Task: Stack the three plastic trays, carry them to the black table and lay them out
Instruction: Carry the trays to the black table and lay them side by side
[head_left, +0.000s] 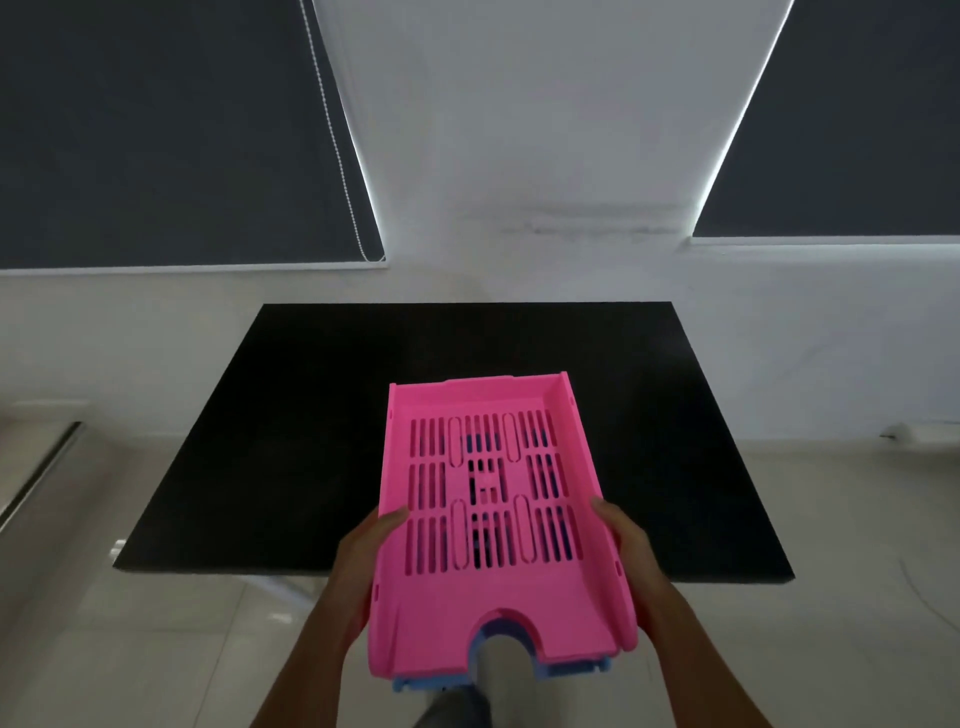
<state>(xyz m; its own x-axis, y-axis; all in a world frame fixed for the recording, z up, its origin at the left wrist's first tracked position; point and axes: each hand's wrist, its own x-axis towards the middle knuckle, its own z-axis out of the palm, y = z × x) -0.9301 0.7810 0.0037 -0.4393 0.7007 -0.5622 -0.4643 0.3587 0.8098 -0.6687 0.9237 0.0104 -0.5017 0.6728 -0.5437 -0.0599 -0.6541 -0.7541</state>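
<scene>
One black worktop (311, 441) stands against the wall between two dark blinds (156, 130). Above its near edge hangs one stack of trays: a pink tray (488, 597) on top, a blue tray (571, 669) beneath, any third hidden. Left hand (363, 566) and right hand (631, 551) each clasp a side wall.

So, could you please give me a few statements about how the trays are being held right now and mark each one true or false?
1. Both hands, left hand and right hand, grip the stack by its long sides. True.
2. The pink tray lies on top. True.
3. The stack already rests flat on the black table. False: it is held in the air, its near end off the table's edge.
4. A green tray shows beneath the pink one. False: a blue tray shows there.
5. Other things lie on the table. False: none can be seen.
</scene>
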